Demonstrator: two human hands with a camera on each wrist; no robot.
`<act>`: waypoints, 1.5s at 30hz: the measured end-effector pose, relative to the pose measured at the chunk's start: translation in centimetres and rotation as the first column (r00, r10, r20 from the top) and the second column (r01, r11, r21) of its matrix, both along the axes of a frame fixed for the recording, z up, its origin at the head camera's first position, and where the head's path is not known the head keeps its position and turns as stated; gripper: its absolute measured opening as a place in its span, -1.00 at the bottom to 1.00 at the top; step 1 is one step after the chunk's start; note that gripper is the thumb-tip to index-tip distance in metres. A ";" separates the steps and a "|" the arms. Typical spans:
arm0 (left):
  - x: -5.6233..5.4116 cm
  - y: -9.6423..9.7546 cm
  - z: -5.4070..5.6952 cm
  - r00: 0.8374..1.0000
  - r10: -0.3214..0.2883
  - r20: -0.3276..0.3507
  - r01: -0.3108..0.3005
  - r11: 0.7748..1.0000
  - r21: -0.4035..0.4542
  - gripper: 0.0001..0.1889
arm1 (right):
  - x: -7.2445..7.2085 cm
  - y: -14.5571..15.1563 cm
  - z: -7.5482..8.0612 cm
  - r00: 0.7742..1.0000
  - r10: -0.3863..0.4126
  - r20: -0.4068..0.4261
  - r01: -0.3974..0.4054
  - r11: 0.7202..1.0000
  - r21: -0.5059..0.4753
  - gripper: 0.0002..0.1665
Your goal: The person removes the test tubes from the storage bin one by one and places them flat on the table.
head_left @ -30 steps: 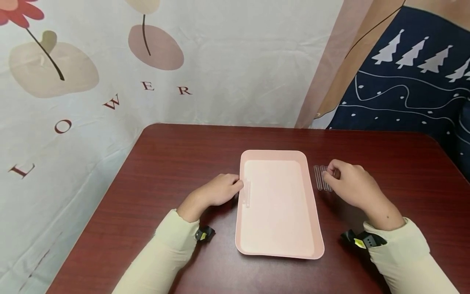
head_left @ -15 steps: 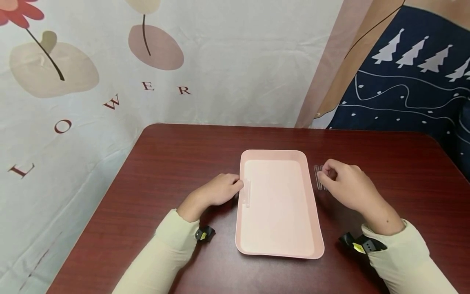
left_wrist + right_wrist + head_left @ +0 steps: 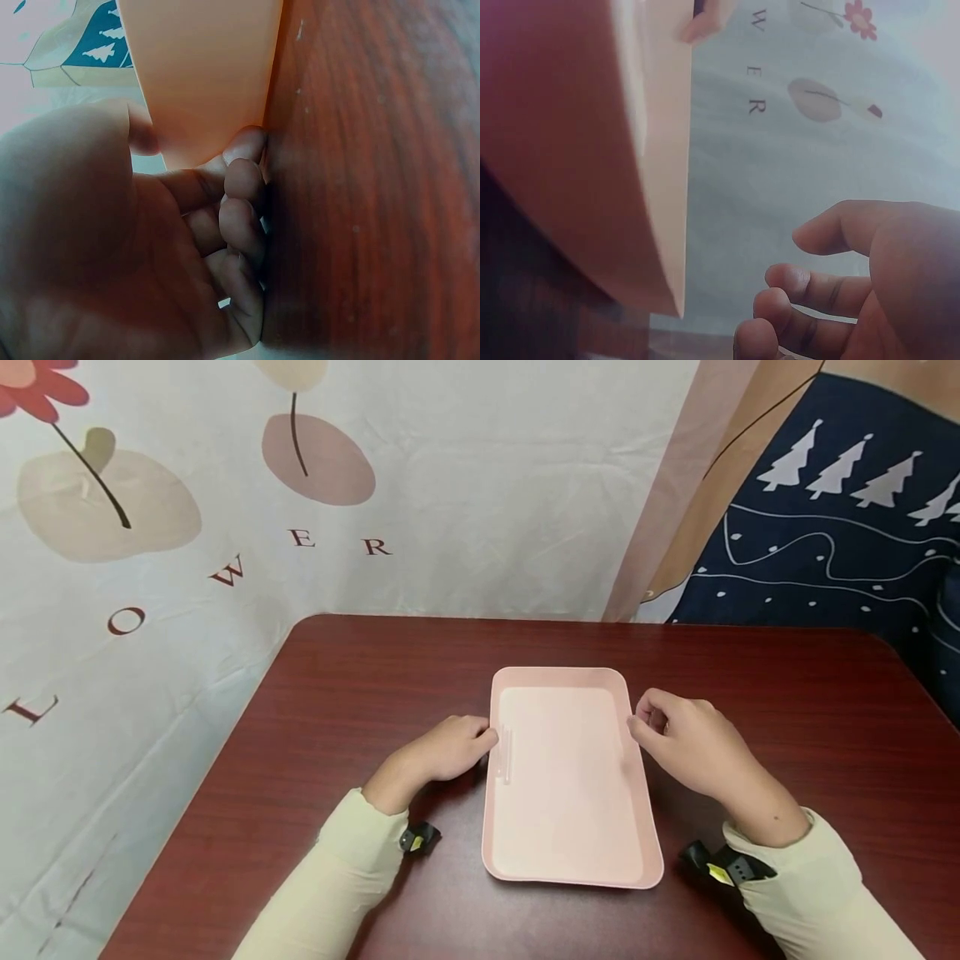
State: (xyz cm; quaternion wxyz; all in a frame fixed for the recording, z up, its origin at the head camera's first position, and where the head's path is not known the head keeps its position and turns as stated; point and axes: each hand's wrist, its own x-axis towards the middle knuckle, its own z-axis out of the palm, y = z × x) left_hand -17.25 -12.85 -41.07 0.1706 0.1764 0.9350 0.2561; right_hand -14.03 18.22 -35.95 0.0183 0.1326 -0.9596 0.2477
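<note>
A pale pink tray (image 3: 570,810) lies on the dark red table. My left hand (image 3: 448,747) grips its left rim, the thumb over the edge and the curled fingers (image 3: 244,180) against the outer wall. Inside the tray, along its left side, lies a slim clear tube or rod (image 3: 506,757), hard to see against the pink. My right hand (image 3: 693,743) hovers at the tray's right rim, thumb and fingers bent towards each other. In the right wrist view the thumb (image 3: 829,229) stands a little off the fingers; whether something clear is between them cannot be made out.
The table (image 3: 390,668) reaches out on both sides of the tray. Behind its far edge hangs a light cloth (image 3: 480,485) with flowers and letters. A dark blue cloth (image 3: 810,543) with white trees hangs at the right.
My right hand has moved left from the row of clear tubes to the tray's rim. Those tubes are out of sight now, possibly behind the hand. The left hand and tray have stayed put.
</note>
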 end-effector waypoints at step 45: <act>0.2 -0.2 0.1 1.000 0.011 -0.008 -0.011 1.000 0.017 -0.63 | -0.9 -9.8 -0.9 0.982 0.174 0.079 -0.179 0.981 0.069 -0.89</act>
